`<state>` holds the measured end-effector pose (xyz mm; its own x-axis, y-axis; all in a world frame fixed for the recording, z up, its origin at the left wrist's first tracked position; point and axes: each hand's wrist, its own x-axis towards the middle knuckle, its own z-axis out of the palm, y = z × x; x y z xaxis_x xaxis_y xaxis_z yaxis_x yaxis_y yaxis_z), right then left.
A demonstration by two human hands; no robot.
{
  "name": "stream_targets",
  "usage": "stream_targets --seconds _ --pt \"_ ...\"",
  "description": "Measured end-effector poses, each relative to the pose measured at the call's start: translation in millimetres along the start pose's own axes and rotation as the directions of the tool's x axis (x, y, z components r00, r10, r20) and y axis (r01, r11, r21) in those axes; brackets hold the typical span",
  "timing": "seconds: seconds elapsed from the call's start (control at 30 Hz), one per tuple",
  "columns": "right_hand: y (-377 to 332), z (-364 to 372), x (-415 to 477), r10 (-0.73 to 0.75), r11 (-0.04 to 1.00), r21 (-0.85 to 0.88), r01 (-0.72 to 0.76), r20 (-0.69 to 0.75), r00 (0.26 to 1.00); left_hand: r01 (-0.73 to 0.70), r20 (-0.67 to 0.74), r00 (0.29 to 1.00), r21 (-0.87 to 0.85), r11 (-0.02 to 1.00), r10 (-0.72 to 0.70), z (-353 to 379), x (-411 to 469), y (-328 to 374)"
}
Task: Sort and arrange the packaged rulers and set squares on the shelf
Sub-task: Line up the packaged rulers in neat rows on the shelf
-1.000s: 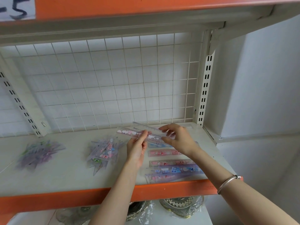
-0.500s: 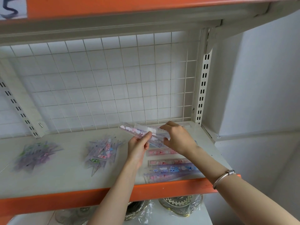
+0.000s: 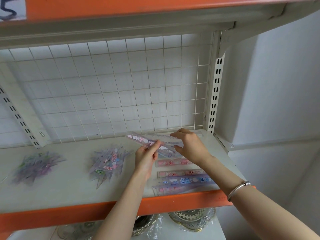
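**Packaged rulers (image 3: 181, 181): a row at the shelf's right front corner, more in the hands**

Nearest, below the orange front edge (image 3: 52, 215) of the shelf (image 3: 69, 187), wrapped metal dishes (image 3: 192, 219) sit on a lower level, out of the way. Just behind that edge at the right, the laid rulers lie flat in a rough row with their long sides parallel to it. The front two overlap a little.

Over the back of this row the left hand (image 3: 146, 157) pinches the held rulers (image 3: 143, 140) between thumb and fingers near their middle. The right hand (image 3: 190, 146), a bangle (image 3: 238, 189) on its wrist, has curled fingers and thumb closed on their right end. The bundle seems lifted off the shelf and tilted, toward the back right corner.

These look light, thin and stiff, in slick clear sleeves, so they will likely slide over one another. Holding them by the long edges near both ends should keep them square, and twisting could bend or crack them.

Two blurred heaps of set squares lie toward the middle (image 3: 108, 164) and the left (image 3: 37, 168), well apart from the row. Their jutting corners could snag a sleeve dragged past.

Farthest, the wire grid (image 3: 103, 92) and slotted upright (image 3: 215, 94) close the back, and a ruler pushed too far would butt against them.
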<state>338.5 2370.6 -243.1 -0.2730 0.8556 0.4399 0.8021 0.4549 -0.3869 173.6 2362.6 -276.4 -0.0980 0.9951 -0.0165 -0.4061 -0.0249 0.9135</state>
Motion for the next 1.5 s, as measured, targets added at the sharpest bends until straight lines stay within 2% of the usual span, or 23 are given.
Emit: stream_targets --seconds 0.23,0.43,0.6,0.77,0.9,1.07,1.23,1.33,1.5 --pt "1.5 5.2 -1.8 0.007 0.999 0.054 -0.006 -0.029 1.000 -0.034 -0.031 0.999 0.004 0.999 0.034 -0.8 -0.3 -1.5" --pt "1.6 8.5 -3.1 0.020 0.997 0.074 -0.017 -0.044 0.999 0.002 -0.015 1.000 -0.062 0.998 -0.003 2.4 -1.6 1.8" --pt "4.4 8.4 -1.7 0.054 0.995 0.093 -0.048 -0.064 0.996 0.056 0.043 0.998 -0.180 0.982 -0.049 1.9 1.6 2.4" --pt "11.7 2.6 -1.6 0.118 0.984 0.147 -0.103 -0.098 0.988 -0.029 -0.037 0.999 -0.064 0.998 0.026 -2.4 5.5 -4.3" --pt "20.8 -1.9 -0.4 0.157 0.977 0.164 -0.136 -0.129 0.979 -0.071 -0.152 0.986 -0.048 0.996 0.063 -6.6 9.0 -7.5" --pt "34.3 -10.2 4.6 0.281 0.951 0.174 -0.255 -0.147 0.948 -0.124 -0.261 0.959 -0.027 0.992 0.113 -8.4 12.2 -6.7" --pt "43.3 -11.2 13.0 0.337 0.936 0.119 -0.332 -0.026 0.941 -0.220 -0.318 0.925 -0.008 0.976 0.206 -7.0 9.7 -5.5" --pt "47.4 -3.3 21.2 0.344 0.935 0.052 -0.350 0.089 0.935 -0.213 -0.327 0.922 0.016 0.977 0.207 -6.8 10.8 -6.0" --pt "46.2 5.6 35.6 0.350 0.934 0.013 -0.358 0.182 0.919 -0.193 -0.364 0.914 -0.009 0.981 0.176 -8.1 14.8 -6.7"
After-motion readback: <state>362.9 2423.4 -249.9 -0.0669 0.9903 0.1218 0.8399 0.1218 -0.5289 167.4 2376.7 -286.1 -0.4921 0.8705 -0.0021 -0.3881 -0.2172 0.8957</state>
